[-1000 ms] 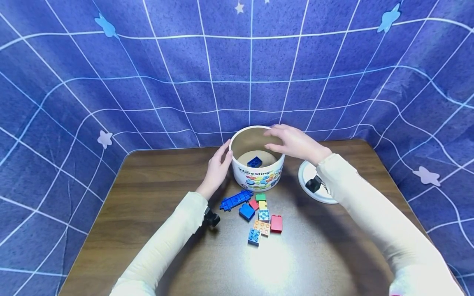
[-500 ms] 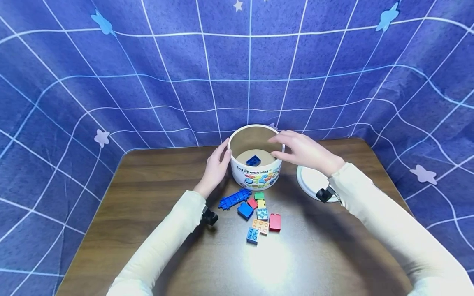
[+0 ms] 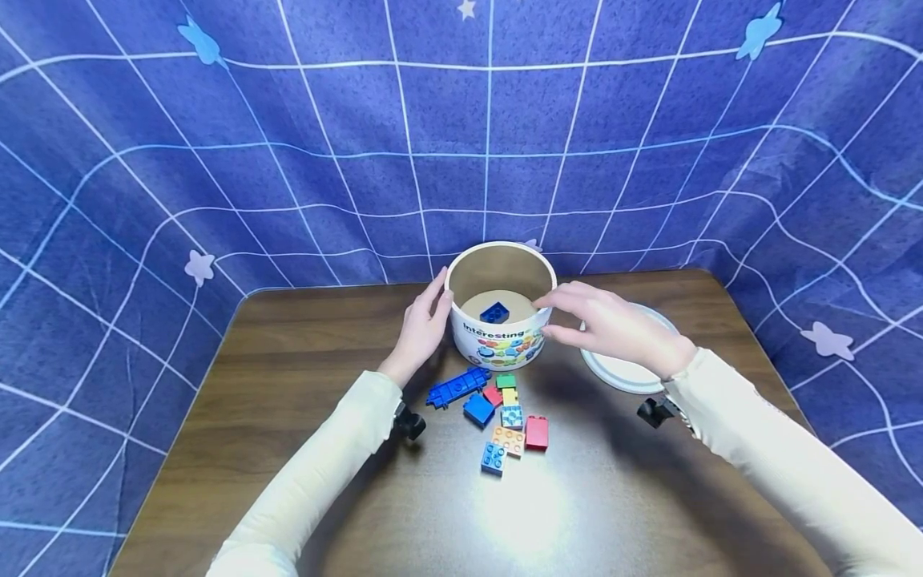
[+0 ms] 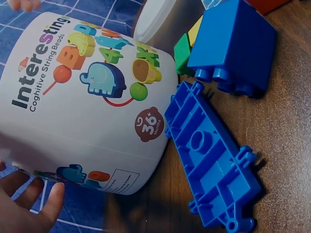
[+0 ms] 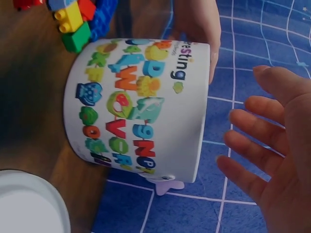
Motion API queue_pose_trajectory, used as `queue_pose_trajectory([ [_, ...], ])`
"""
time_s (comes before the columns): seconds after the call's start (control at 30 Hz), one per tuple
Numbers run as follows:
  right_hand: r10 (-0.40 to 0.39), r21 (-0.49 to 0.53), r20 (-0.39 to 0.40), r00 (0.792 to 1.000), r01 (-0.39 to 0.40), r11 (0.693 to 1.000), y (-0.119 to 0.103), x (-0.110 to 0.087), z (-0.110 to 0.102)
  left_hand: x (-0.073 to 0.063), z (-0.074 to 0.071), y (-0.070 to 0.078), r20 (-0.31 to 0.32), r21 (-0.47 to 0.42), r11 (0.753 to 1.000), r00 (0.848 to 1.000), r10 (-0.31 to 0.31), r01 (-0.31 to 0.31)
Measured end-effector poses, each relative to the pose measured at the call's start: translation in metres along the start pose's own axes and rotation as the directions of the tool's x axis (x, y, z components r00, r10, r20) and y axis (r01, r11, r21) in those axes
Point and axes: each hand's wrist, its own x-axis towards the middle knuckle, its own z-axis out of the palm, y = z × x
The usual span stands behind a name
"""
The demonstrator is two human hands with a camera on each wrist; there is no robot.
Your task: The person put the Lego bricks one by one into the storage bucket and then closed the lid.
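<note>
A round white tub (image 3: 467,344) with colourful printing stands lidless at the back of the table, one dark blue brick (image 3: 494,312) on its floor. Against its left side rests my left hand (image 3: 418,328), fingers extended along the wall near the rim. My right hand (image 3: 613,327) hovers just right of the tub with nothing in it; in the right wrist view its fingers are spread and apart from the wall. In front of the tub lie a long blue base piece (image 3: 458,388), a blue brick (image 3: 479,409) and a green brick (image 3: 506,382).
More bricks lie nearer me: yellow (image 3: 509,397), small red (image 3: 493,396), light blue (image 3: 511,417), orange (image 3: 509,440), larger red (image 3: 537,433) and blue (image 3: 493,459). A white lid (image 3: 613,370) lies under my right hand. A blue curtain (image 3: 447,184) hangs behind the table.
My right hand has come out of the tub's opening, moving right and towards me, past the rim. The left hand stays at the tub's left side. The bricks have not moved.
</note>
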Motion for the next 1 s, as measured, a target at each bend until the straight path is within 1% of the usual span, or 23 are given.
queue_pose_trajectory([
  [0.1,-0.003,0.005,0.000,1.000,0.003,1.000,-0.001,-0.008,0.003,0.000,-0.001,0.001,0.009,0.005,1.000,1.000,-0.003,0.003],
  [0.27,-0.018,-0.009,-0.006,1.000,0.018,1.000,0.001,-0.019,0.012,0.001,-0.001,-0.001,0.009,0.017,0.999,0.999,0.031,-0.031],
  [0.37,-0.027,-0.004,-0.014,1.000,0.027,1.000,0.003,-0.026,0.019,0.001,-0.001,-0.002,0.009,0.016,0.999,0.999,0.041,-0.041],
  [0.57,-0.023,0.008,-0.006,1.000,0.023,1.000,0.007,-0.038,0.036,0.001,-0.001,-0.003,0.017,-0.007,1.000,1.000,0.022,-0.022],
  [0.7,-0.016,0.022,0.005,1.000,0.016,1.000,0.007,-0.044,0.045,0.000,0.000,-0.002,0.009,-0.008,1.000,1.000,0.014,-0.014],
  [1.0,-0.029,0.039,0.056,0.998,0.027,0.999,0.005,-0.057,0.070,0.000,0.000,-0.003,0.010,-0.032,0.999,1.000,0.001,-0.001],
])
